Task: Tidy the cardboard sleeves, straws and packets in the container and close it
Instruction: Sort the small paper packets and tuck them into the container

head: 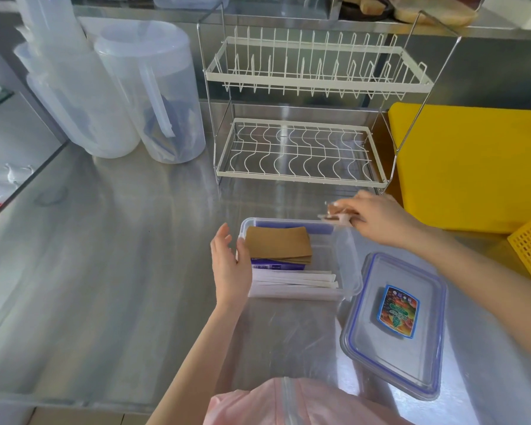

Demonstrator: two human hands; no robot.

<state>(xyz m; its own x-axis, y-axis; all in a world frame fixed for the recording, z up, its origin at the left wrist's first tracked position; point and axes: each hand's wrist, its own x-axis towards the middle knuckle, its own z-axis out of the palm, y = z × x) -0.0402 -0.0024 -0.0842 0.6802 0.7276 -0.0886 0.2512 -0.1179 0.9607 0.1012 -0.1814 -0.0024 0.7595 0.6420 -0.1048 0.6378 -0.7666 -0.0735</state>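
Resting against container (345,256) wall: left hand (229,268), fingers loose. Right hand (377,217) pinched small packets (334,213) above far corner. Lid (396,325) lay beside, off.

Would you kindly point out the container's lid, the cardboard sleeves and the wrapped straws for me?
lid (394,325): head view, on the clear middle panel beside its label.
cardboard sleeves (278,242): head view, on the top sleeve's flat brown face.
wrapped straws (295,280): head view, mid-length on the white wrappers.

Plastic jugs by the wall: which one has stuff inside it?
The lidded clear plastic jug nearest the white wire dish rack: blue things show through it. The stacked jugs to its left look empty.
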